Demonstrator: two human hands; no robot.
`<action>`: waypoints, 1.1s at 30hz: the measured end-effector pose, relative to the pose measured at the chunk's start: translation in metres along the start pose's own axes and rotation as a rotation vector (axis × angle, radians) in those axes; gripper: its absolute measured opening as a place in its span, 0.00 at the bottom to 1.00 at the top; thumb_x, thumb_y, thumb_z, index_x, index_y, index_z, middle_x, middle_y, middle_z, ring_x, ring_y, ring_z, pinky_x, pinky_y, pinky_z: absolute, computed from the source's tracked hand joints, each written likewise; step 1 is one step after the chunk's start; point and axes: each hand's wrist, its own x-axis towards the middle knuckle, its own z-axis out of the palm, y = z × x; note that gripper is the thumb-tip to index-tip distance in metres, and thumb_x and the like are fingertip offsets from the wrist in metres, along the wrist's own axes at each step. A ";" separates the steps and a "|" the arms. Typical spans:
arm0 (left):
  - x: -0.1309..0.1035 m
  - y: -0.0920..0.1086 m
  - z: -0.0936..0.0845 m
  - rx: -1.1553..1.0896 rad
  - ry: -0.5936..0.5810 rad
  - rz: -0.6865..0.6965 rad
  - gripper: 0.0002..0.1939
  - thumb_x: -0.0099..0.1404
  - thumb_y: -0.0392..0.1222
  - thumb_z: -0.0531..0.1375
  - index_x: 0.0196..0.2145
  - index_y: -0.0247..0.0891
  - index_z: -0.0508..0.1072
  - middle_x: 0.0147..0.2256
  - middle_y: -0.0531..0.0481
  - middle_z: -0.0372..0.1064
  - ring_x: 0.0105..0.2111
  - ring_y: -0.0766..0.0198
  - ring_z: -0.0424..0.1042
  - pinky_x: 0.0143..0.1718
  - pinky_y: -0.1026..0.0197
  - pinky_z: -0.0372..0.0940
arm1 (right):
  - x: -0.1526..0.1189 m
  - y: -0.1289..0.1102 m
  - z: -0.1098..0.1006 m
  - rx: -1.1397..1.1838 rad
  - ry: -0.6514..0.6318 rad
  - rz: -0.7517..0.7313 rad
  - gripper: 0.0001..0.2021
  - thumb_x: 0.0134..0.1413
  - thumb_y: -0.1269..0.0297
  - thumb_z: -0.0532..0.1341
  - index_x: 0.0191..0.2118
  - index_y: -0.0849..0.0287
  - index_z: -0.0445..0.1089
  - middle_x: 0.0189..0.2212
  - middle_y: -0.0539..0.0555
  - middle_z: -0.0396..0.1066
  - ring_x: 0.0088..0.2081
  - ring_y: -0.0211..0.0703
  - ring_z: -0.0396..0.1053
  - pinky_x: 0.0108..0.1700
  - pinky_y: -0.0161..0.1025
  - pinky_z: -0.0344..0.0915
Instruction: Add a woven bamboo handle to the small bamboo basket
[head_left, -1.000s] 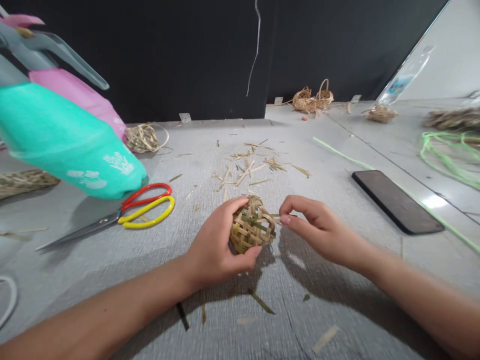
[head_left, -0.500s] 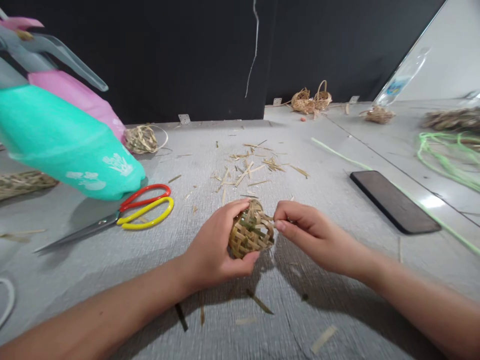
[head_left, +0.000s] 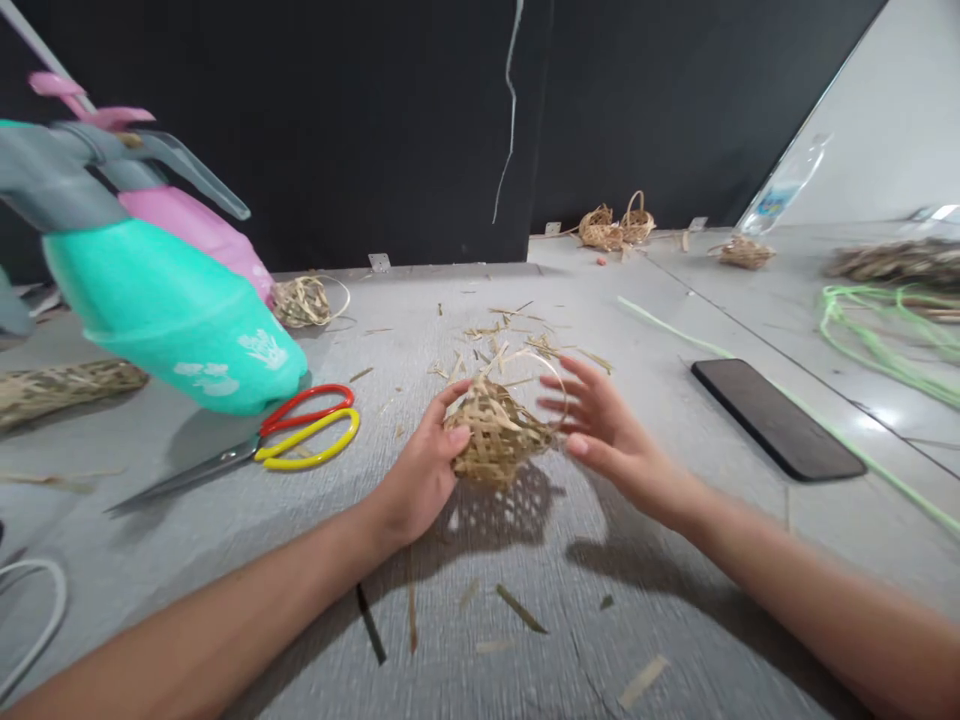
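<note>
A small woven basket (head_left: 495, 437) of tan and greenish strips is held just above the grey surface. My left hand (head_left: 427, 465) grips its left side, thumb in front. A thin pale strip (head_left: 564, 385) arches from the top of the basket toward the right. Close to the basket's right side, my right hand (head_left: 611, 440) has its fingers spread and slightly blurred; whether they touch the strip is unclear. Red-and-yellow-handled scissors (head_left: 304, 440) lie open to the left.
Teal spray bottle (head_left: 180, 310) and pink spray bottle (head_left: 202, 235) lean at left, a woven piece (head_left: 301, 301) beside them. Phone (head_left: 776, 418) and green cord (head_left: 885, 335) lie right. Strip scraps (head_left: 521, 608) are scattered; small baskets (head_left: 619, 228) stand by the black panel.
The basket has turned in my left hand, and its arched strip now shows. My right hand has opened from a pinch at the basket's edge. The whole view has shifted slightly.
</note>
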 end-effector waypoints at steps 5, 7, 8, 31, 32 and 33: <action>0.002 0.003 0.005 -0.245 0.014 -0.151 0.28 0.64 0.48 0.56 0.59 0.44 0.53 0.55 0.43 0.65 0.56 0.49 0.66 0.53 0.46 0.64 | 0.000 0.022 0.015 0.218 -0.095 0.230 0.33 0.56 0.60 0.62 0.63 0.49 0.47 0.49 0.59 0.68 0.50 0.51 0.68 0.52 0.52 0.65; 0.001 0.002 0.005 -0.300 -0.010 -0.184 0.33 0.61 0.47 0.61 0.60 0.43 0.53 0.57 0.42 0.63 0.59 0.46 0.62 0.57 0.46 0.59 | 0.001 0.022 0.021 0.202 -0.052 0.231 0.27 0.55 0.59 0.61 0.59 0.49 0.54 0.42 0.57 0.71 0.47 0.51 0.70 0.49 0.51 0.67; 0.000 0.001 0.005 -0.290 -0.009 -0.185 0.36 0.59 0.48 0.63 0.61 0.42 0.53 0.58 0.40 0.62 0.60 0.45 0.59 0.58 0.46 0.57 | 0.001 0.021 0.022 0.200 -0.045 0.222 0.25 0.54 0.59 0.62 0.57 0.49 0.56 0.41 0.56 0.71 0.46 0.51 0.70 0.47 0.50 0.67; -0.012 -0.012 -0.001 0.100 -0.204 0.040 0.47 0.60 0.49 0.65 0.67 0.46 0.42 0.63 0.39 0.55 0.60 0.43 0.59 0.60 0.44 0.56 | 0.006 -0.003 0.014 0.179 0.095 0.222 0.12 0.53 0.56 0.59 0.39 0.56 0.65 0.21 0.46 0.63 0.21 0.34 0.57 0.24 0.36 0.54; -0.011 -0.011 -0.001 0.084 -0.177 0.027 0.46 0.60 0.50 0.65 0.67 0.46 0.43 0.63 0.40 0.55 0.61 0.43 0.58 0.60 0.44 0.55 | 0.006 -0.003 0.012 0.185 0.087 0.212 0.12 0.53 0.56 0.59 0.39 0.56 0.65 0.22 0.46 0.64 0.22 0.34 0.58 0.24 0.36 0.55; -0.009 -0.010 -0.001 0.077 -0.140 0.015 0.45 0.59 0.51 0.65 0.67 0.46 0.45 0.64 0.41 0.54 0.62 0.43 0.56 0.61 0.44 0.54 | 0.007 -0.003 0.010 0.198 0.082 0.199 0.11 0.52 0.56 0.60 0.39 0.56 0.66 0.23 0.47 0.64 0.22 0.34 0.59 0.25 0.36 0.57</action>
